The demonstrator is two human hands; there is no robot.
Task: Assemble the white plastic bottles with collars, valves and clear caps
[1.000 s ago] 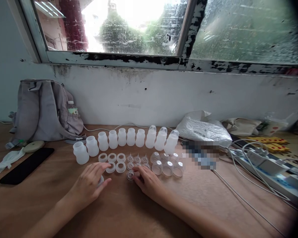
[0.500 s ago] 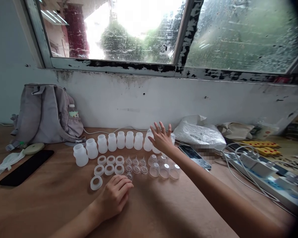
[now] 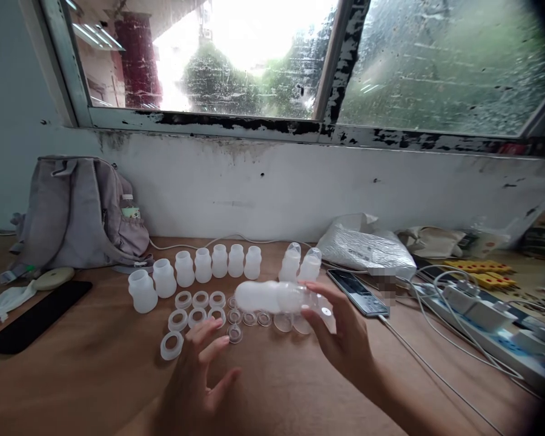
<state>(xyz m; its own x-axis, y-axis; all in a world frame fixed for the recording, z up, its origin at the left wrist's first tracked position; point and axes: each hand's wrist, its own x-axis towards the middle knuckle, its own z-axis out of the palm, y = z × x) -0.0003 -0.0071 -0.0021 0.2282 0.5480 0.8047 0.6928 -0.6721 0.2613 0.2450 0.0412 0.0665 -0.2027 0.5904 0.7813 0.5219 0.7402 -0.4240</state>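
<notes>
My right hand grips a capped white bottle, tilted on its side, by its clear cap end above the small parts. My left hand is open, fingers apart, close to the white rings and holding nothing. Several uncapped white bottles stand in a curved row at the back. Two capped bottles are upright to their right. Clear nipple-like pieces lie beside the rings, and clear domed caps are partly hidden behind the held bottle.
At the back left sits a grey backpack, with a black phone-like slab before it. A phone, a silvery bag, white cables and a power strip occupy the right side.
My right hand has come back from the rear row with a capped bottle in its grip. My left hand has opened and shifted slightly left and nearer to me.
</notes>
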